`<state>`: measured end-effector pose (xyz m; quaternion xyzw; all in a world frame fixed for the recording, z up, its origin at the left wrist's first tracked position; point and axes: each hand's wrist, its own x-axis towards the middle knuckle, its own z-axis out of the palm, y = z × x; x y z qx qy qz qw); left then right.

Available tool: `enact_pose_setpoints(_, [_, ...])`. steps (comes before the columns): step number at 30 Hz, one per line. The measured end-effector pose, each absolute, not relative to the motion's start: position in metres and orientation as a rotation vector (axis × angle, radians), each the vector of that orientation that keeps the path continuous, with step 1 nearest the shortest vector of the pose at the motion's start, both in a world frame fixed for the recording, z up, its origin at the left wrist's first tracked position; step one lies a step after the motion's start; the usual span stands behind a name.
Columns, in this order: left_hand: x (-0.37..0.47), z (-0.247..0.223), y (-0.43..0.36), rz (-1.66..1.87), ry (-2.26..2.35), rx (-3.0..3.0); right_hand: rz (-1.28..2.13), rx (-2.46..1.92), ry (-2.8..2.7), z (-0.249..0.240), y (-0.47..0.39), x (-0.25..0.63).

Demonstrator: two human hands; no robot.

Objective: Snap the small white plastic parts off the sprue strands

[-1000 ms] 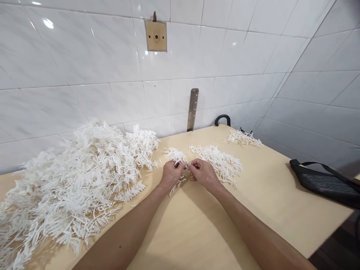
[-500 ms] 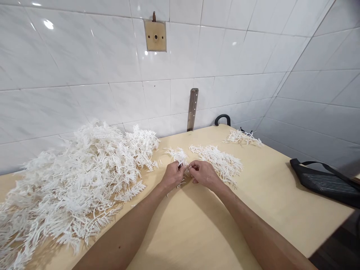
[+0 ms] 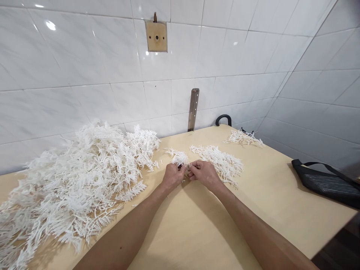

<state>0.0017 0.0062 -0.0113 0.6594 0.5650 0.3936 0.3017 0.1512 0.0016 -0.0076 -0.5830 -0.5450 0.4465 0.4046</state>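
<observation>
My left hand (image 3: 173,176) is closed around a small white sprig (image 3: 179,157) whose feathery end shows above the fingers. Close beside it, my right hand (image 3: 204,173) pinches at the fingertips, on something too small to make out. Behind my right hand lies a flat bunch of white sprigs (image 3: 221,161) on the tan table (image 3: 194,228). To the left spreads a large heap of white branching sprigs (image 3: 92,172).
A few thin white sprigs (image 3: 243,138) lie at the table's back right, near a black curved handle (image 3: 224,119). A black mesh bag (image 3: 323,182) rests on the right edge. Against the tiled wall stands a metal bracket (image 3: 192,109).
My fingers have shifted slightly around the sprig, and its feathery end has turned a little. The view has moved very slightly.
</observation>
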Motion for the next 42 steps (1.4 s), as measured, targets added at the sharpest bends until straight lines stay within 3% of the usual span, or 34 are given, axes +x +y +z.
enact_pose_setpoints(5, [0.003,-0.012,0.006,1.030,1.470,1.847,1.048,-1.480,-1.457,-0.007,-0.002,0.148])
enact_pose_setpoints(14, [0.002,-0.014,0.002,0.936,1.523,2.081,0.346,-1.708,-1.772,-0.006,0.000,0.140])
enact_pose_setpoints(19, [0.004,-0.015,0.001,1.096,1.344,1.803,0.823,-1.684,-1.386,-0.007,0.009,0.160])
enact_pose_setpoints(25, [0.000,-0.010,0.007,1.177,1.413,1.489,0.931,-1.452,-1.123,-0.003,0.011,0.179])
enact_pose_setpoints(29, [0.000,-0.008,0.008,1.170,1.407,1.456,0.995,-1.422,-1.237,-0.001,0.006,0.173])
enact_pose_setpoints(34, [0.002,-0.011,0.010,1.180,1.408,1.488,0.879,-1.436,-1.653,0.005,-0.005,0.157])
enact_pose_setpoints(42, [0.004,-0.011,0.008,1.156,1.463,1.562,0.550,-1.616,-1.829,0.008,-0.005,0.157])
